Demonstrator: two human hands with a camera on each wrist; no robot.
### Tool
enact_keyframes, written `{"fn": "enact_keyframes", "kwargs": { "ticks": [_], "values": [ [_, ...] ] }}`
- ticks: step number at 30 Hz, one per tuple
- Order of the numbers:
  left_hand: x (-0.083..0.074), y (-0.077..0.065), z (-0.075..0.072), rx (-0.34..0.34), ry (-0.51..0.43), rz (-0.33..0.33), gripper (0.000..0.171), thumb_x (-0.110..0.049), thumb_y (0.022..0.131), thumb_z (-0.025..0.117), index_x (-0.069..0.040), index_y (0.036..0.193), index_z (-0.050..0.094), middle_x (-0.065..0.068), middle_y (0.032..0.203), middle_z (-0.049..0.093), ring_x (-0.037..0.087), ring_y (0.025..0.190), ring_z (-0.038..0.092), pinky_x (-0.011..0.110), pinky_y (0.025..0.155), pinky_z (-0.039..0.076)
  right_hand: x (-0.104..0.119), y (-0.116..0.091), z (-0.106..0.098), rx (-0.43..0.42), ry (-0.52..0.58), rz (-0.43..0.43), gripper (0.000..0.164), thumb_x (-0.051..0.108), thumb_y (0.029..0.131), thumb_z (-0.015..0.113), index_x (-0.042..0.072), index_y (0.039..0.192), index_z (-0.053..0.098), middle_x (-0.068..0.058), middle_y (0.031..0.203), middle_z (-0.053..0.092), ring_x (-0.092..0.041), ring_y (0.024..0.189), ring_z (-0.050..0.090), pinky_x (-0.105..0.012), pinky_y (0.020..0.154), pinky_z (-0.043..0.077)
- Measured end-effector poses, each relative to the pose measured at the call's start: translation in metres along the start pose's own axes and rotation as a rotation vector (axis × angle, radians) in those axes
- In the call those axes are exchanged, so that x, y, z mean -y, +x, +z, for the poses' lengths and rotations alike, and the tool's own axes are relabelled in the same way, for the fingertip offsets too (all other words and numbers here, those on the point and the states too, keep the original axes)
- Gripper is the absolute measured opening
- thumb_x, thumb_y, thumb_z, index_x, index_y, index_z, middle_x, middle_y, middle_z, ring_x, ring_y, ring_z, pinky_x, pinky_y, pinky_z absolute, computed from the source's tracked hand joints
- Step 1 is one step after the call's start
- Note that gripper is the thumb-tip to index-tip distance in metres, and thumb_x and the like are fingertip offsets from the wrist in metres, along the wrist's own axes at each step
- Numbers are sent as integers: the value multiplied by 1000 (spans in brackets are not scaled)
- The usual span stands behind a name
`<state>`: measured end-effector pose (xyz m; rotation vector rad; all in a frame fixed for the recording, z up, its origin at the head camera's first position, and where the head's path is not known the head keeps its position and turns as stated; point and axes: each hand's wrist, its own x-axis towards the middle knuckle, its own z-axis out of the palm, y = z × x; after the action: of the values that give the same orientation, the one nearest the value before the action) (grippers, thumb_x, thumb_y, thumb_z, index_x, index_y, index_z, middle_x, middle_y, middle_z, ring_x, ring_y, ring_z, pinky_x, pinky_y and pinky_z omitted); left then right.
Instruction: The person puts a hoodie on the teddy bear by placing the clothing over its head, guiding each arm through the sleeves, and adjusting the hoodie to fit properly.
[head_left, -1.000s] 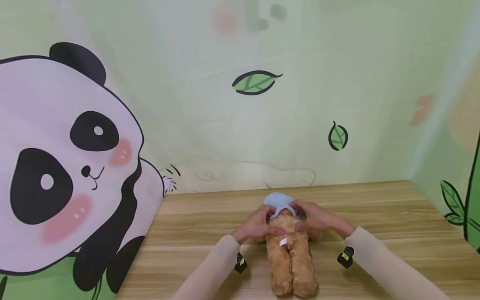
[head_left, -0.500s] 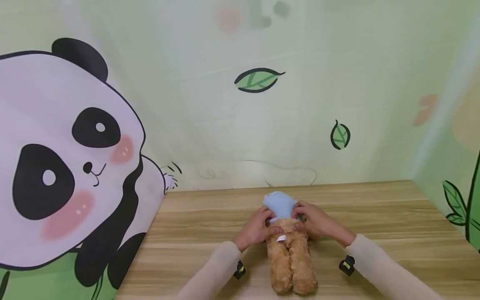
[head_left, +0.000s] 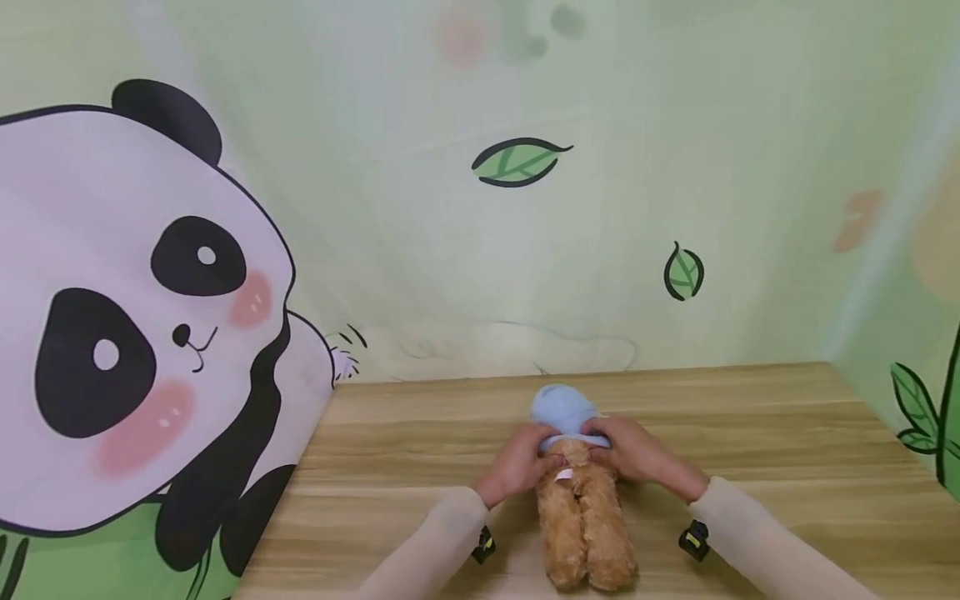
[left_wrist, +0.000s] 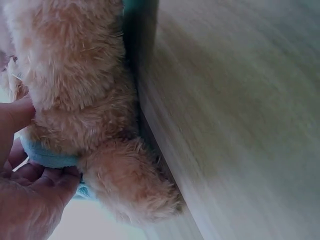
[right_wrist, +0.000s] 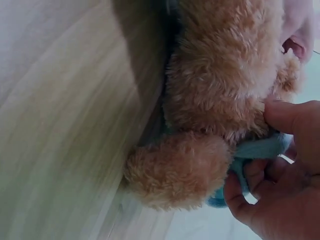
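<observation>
One tan plush toy [head_left: 585,521] lies lengthwise on the wood-grain tabletop [head_left: 405,450], legs toward the wearer. Starting with the head view: we log a light-blue cloth cap [head_left: 564,408] at the toy's far end and a small white tag [head_left: 564,475] on the fur above the legs. We have the left hand [head_left: 516,465] and the right hand [head_left: 637,450] on opposite sides of the toy, both gripping the cap's lower edge: fingers curled in, thumbs on the fur, nearly closed with the cloth between. We note pale sleeves [head_left: 431,542] on both forearms, plus black wrist units, left [head_left: 484,544] and right [head_left: 694,540]. Behind, we get a pale green wall [head_left: 412,250] with a big panda print [head_left: 180,317] on the left, an upper leaf print [head_left: 521,162] and a lower leaf print [head_left: 684,273].

Left wrist view: we see the thumb against the fur and the fingers bent around the cap's edge, which looks teal here. One stubby plush limb [left_wrist: 132,180] sticks out beside the hand, next to the tabletop.

Right wrist view: same grip, we'd say; thumb on the fur, fingers curled at the cap's band. Another plush limb [right_wrist: 180,170] points out over the tabletop side. It's dim and soft, so we can't tell how far the fingertips reach under the cloth.
</observation>
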<state>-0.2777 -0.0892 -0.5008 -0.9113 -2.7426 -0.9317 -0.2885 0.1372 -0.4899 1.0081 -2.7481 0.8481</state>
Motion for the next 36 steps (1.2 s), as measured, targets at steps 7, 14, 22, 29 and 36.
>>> {"fn": "enact_keyframes", "kwargs": {
  "ticks": [7,14,22,29,36],
  "values": [
    [-5,-3,-1,-33,59,1,23,-19,86,75,-8,102,63,4,106,55,15,92,56,24,79,47,7,-1,6,-116,-142,-95,18,7,81,76,12,89,61,-7,106,59,-23,92,61,-38,77,51],
    [-8,-2,0,-30,110,-21,23,-21,85,76,-12,91,56,1,85,60,11,75,52,21,63,38,9,-3,8,-115,-131,-93,25,5,79,75,14,83,51,4,80,54,-14,79,54,-32,70,44],
    [-8,-5,0,-25,75,-76,35,-23,90,71,-7,120,62,10,114,69,22,104,65,32,87,52,7,-5,11,-132,-100,-52,29,7,85,73,6,108,56,-3,85,63,-18,78,61,-34,68,48],
    [-8,-1,3,-37,123,-40,19,-24,88,73,-10,100,67,3,96,68,13,86,61,24,73,47,7,-4,14,-155,-125,-90,19,6,85,71,8,102,62,-5,89,69,-22,81,65,-36,71,51],
    [-9,-1,7,-61,218,65,21,-23,87,74,-10,98,62,6,113,56,23,104,50,31,88,47,8,-4,14,-139,-182,-114,22,4,80,74,11,94,60,-1,83,61,-18,76,59,-33,66,47]
  ]
}}
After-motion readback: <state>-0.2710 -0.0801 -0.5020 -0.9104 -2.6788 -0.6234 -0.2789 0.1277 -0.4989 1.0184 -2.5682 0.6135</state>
